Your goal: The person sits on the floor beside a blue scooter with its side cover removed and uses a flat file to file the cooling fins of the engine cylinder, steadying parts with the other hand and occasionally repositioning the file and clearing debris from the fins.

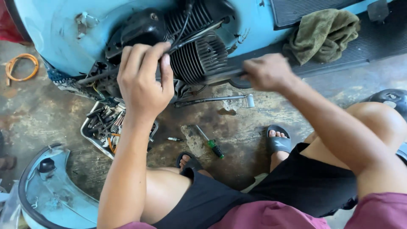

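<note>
Engine [199, 51] sits top centre of the frame, black finned cylinder poking out of a light blue scooter body [55, 34]. Left hand [144, 80] is up on it, fingers curled over the black cable [183, 25] and the cover just left of the fins, so it's gripping there. Right hand [267, 73] is clenched around a dark tool handle [227, 75], right of centre, pressed against the lower edge of the cylinder; can't make out the tip.

On the oily concrete below: a tray of sockets and bits [106, 127] centre-left, a green-handled screwdriver [210, 143] near the middle, a kickstart lever [216, 100] just under the engine. Olive rag [324, 34] lies on the floorboard upper right. Blue side panel [51, 191] lower left, orange hose [21, 67] far left.
</note>
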